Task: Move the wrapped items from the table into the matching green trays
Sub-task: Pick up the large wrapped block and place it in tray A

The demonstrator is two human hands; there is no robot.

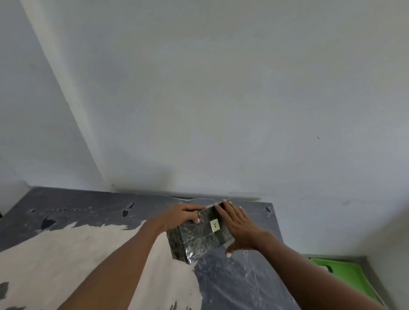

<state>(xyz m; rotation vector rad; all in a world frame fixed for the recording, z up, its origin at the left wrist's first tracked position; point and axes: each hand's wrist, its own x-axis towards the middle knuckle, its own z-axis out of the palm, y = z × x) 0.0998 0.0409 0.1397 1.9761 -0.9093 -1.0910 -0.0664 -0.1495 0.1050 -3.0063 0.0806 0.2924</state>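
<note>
A box wrapped in dark, shiny plastic (197,238) sits near the far right corner of the worn table (63,248). A small pale label with the letter A faces up on its top. My left hand (180,214) grips its far left edge, fingers curled over the top. My right hand (238,225) presses flat against its right side, thumb under the near corner. Both hands hold the box between them. A green tray (349,277) lies lower right, beyond the table edge, partly hidden by my right forearm.
The tabletop is dark grey with a large worn beige patch on the left. White walls meet in a corner behind the table. The green tray rests on a grey surface below the table's right edge.
</note>
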